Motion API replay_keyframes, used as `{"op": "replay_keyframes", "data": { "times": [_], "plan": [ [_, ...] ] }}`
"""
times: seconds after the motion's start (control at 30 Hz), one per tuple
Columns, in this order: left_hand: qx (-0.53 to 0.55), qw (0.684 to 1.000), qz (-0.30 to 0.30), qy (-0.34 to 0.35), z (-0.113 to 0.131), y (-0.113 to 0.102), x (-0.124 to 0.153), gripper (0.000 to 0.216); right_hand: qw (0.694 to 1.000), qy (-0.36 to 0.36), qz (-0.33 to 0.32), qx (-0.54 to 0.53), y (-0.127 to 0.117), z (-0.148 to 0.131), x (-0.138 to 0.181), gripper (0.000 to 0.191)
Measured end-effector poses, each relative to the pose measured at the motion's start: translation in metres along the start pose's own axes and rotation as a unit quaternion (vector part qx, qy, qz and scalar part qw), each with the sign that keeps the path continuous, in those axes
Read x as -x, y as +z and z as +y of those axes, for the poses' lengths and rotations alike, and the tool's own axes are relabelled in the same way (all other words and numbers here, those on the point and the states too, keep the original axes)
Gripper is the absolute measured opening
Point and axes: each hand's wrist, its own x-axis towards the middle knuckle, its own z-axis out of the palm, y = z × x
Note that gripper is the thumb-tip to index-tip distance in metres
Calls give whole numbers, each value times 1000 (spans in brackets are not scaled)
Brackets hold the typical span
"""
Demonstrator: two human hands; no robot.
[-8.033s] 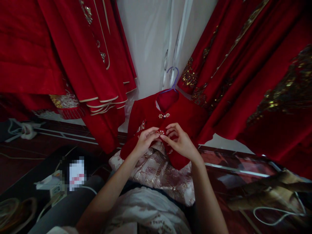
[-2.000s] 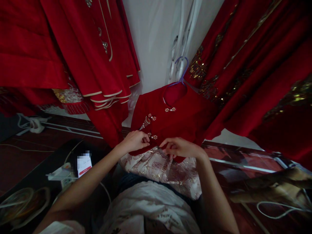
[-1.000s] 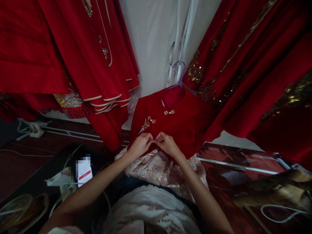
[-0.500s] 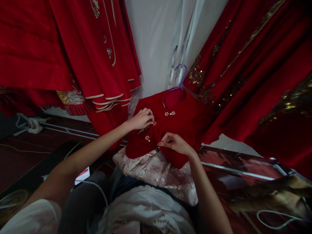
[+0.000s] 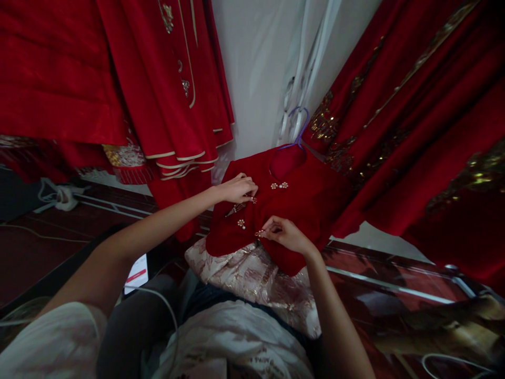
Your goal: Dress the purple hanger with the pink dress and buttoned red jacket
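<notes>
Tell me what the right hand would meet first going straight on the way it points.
The right hand pinches a small ornament; past that, it would probably first meet the opposite front panel of the red garment, near a flower-shaped fastener, though depth is unclear.

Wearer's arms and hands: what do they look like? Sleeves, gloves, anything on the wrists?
Left hand and right hand: no gloves, no watch or bracelet visible. Left arm: loose, short white sleeve, bare below. Right arm: bare to the frame edge, sleeve out of view.
</notes>
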Motion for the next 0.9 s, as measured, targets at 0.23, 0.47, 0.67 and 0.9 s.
{"op": "replay_keyframes", "data": {
  "times": [0.23,0.47,0.67,0.9],
  "plan": [
    [-46,999,7,-11,5,8,-1,9,1000,2,13,2,2,2,-1,18],
    [-37,997,49,-44,22,-1,-17,15,999,16,-28,-25,-8,1,2,23],
    [-90,987,115,-71,46,1,-61,26,992,64,-91,-51,-23,-11,15,25],
    [-65,983,157,-69,45,8,-76,17,990,82,-100,-62,-35,-11,21,22]
  ]
}}
